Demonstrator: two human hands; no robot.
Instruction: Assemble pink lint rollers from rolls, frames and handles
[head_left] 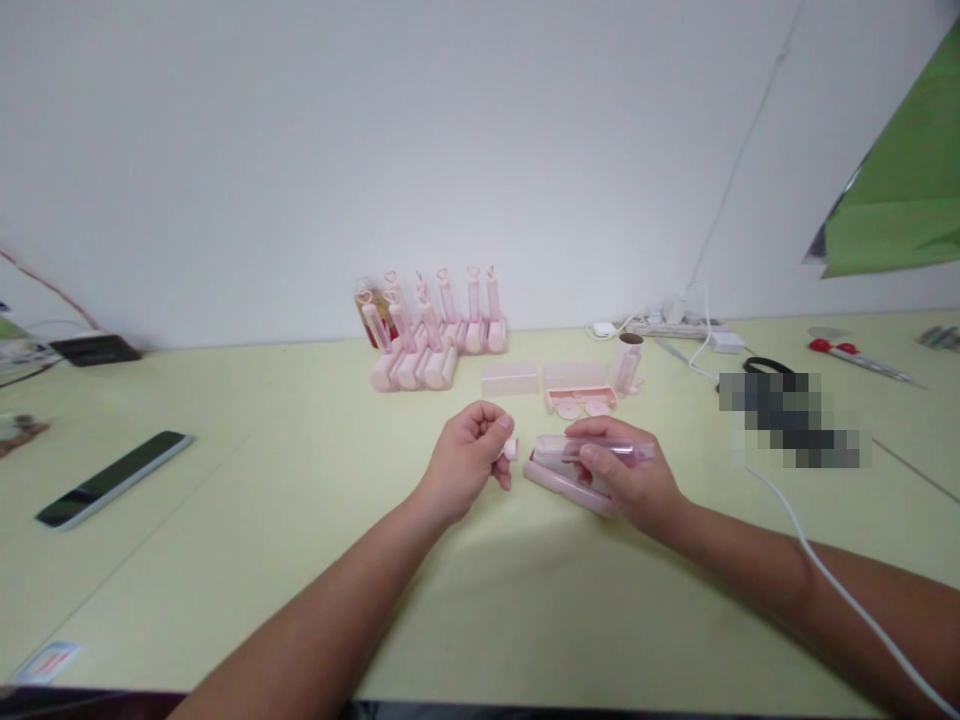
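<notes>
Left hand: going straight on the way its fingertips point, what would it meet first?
Probably the case held in the right hand. The left hand, pinching a small cap, faces it across a short gap, though depth is hard to judge.

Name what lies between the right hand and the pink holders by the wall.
A small translucent box on the table, between right hand and pink holders; head view.

Your worktop [300,560] is pale yellow-green. At its far edge stands a cluster of pink holders [435,340]. Nearer you lie two clear boxes [510,380], a tray of pink discs [581,402] and a long pink case [556,481]. A dark phone [112,478] lies to your left, with red-handled scissors [855,357] and a power strip [675,326] to your right.
</notes>
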